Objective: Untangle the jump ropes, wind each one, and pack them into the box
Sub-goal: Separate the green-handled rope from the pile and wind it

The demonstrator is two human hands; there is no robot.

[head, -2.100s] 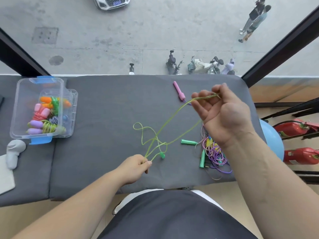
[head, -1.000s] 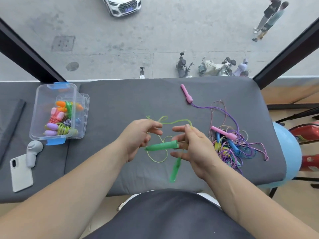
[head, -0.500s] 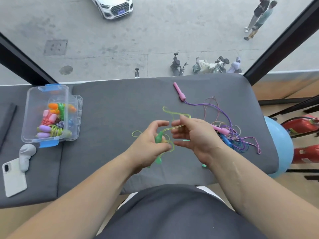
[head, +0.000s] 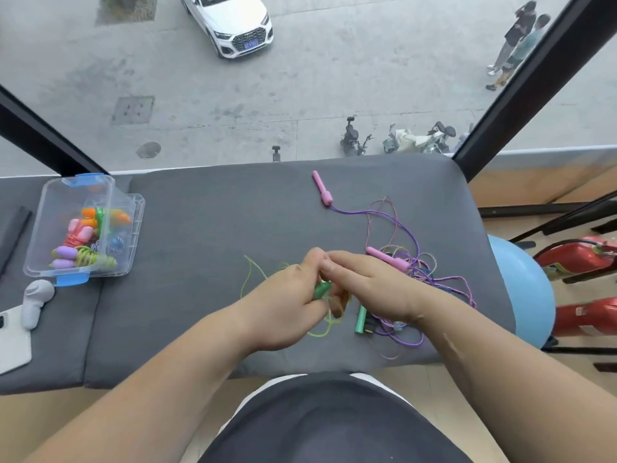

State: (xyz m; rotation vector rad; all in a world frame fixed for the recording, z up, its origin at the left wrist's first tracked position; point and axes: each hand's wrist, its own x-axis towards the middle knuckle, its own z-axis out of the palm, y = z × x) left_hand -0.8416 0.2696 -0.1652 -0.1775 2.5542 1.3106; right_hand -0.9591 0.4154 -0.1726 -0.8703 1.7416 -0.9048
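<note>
Your hands have come close together since a moment ago, and the green rope (head: 335, 307) that was stretched wide between them is now bunched up small.

Far left on the counter (head: 207, 228) lie a phone (head: 10, 342) and a white gadget (head: 35, 300). Next to them is the box (head: 38, 235). It is open, with wound ropes (head: 83, 242) already inside, and it is well apart from your hands.

Next comes a thin loop of the green rope, lying loose on the counter just left of your left hand (head: 283, 312). That hand's grip is curled round the green handle (head: 322, 290). Your right hand (head: 370, 289) touches it at the fingertips. Its fingers reach toward the handle, but I cannot tell if its grip has the cord or not. More cord hangs in small loops under both hands.

Another green handle (head: 361, 319) lies on the counter just under your right hand. The tangled ropes (head: 414, 265), purple and pink, are right beside that hand. A blue ball (head: 524, 295) sits past the counter's right edge.

I think you are winding the green rope now. Three things could go wrong:

- If you pull fast, the loose loop on the left could twist into a knot.
- If your left grip goes soft, the loops could slide off and fall open.
- Your right hand is so near the tangled ropes that it could catch a purple cord and wind it in too.
</note>
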